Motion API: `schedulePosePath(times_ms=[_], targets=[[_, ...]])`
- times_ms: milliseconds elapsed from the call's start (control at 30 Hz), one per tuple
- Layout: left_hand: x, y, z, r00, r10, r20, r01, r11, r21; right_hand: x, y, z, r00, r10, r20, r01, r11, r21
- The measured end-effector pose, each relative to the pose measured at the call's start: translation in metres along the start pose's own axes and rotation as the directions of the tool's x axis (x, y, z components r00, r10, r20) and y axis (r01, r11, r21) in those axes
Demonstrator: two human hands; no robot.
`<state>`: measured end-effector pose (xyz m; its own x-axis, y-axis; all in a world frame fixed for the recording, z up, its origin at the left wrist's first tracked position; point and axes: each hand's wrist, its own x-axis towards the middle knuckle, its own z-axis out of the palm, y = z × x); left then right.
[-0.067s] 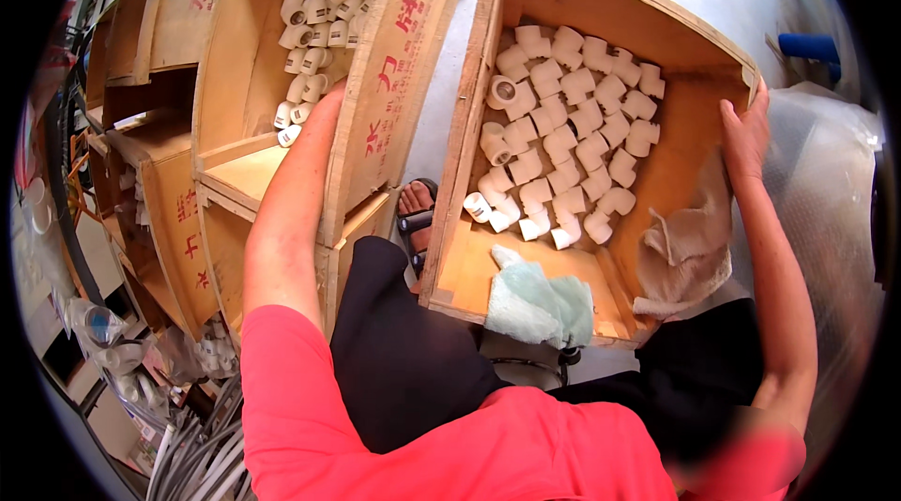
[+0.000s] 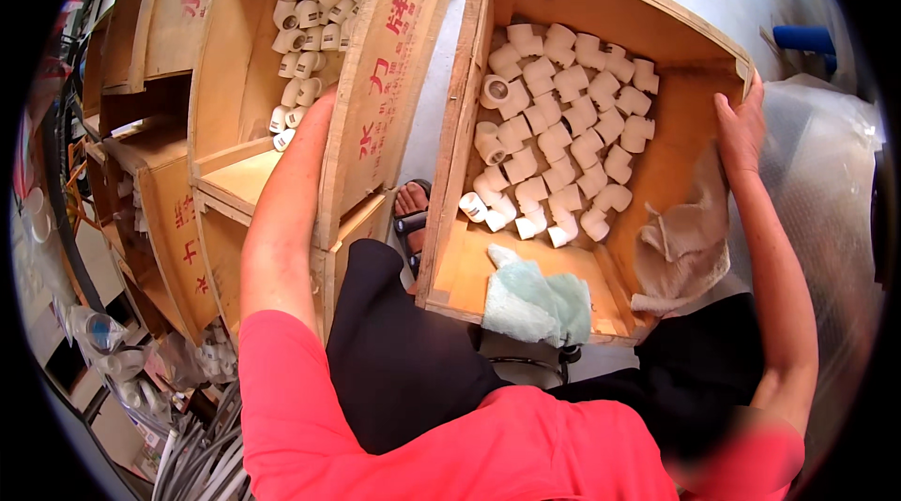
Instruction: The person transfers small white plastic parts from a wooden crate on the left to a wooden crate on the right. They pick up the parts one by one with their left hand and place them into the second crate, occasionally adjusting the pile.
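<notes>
My left forearm reaches into the left wooden box. The hand itself is hidden behind that box's side board, close to a heap of white plastic pipe elbows. On the right, my right hand grips the far right corner of a second wooden box, thumb on the inner side and fingers partly hidden over the rim. Rows of white pipe elbows lie on this box's floor. A pale green cloth hangs over its near edge, and a beige cloth drapes its near right corner.
More wooden boxes are stacked at the left, some holding white fittings. Grey pipes or hoses lie at the lower left. Clear plastic wrap stands right of the box, with blue rolls beyond. My sandalled foot is between the boxes.
The whole view has shifted very slightly. My right hand stays on the box corner, and my left arm still reaches into the left box.
</notes>
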<state>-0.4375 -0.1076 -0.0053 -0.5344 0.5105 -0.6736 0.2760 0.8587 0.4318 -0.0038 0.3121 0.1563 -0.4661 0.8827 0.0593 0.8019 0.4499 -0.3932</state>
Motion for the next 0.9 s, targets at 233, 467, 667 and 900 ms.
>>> schedulePosePath(times_ms=[233, 467, 667, 900], targets=[[-0.031, 0.030, -0.049, 0.971, -0.037, -0.236, -0.014, 0.977, -0.212, -0.001, -0.003, 0.001, 1.000, 0.008, 0.011, -0.009, 1.000, 0.025], [-0.073, 0.077, -0.097, 0.727, 0.061, -0.684, -0.477, 0.762, -0.438, -0.002, -0.013, -0.002, 0.999, 0.042, 0.027, -0.043, 0.999, 0.028], [-0.151, 0.194, -0.101, 0.675, 0.334, -0.658, -0.729, 0.437, -0.526, -0.002, -0.014, -0.004, 0.998, 0.060, 0.022, -0.061, 0.998, 0.031], [-0.185, 0.288, -0.058, 0.658, 0.728, -0.193, -0.703, 0.501, -0.505, -0.002, -0.014, -0.004, 0.995, 0.088, 0.034, -0.090, 0.994, 0.055]])
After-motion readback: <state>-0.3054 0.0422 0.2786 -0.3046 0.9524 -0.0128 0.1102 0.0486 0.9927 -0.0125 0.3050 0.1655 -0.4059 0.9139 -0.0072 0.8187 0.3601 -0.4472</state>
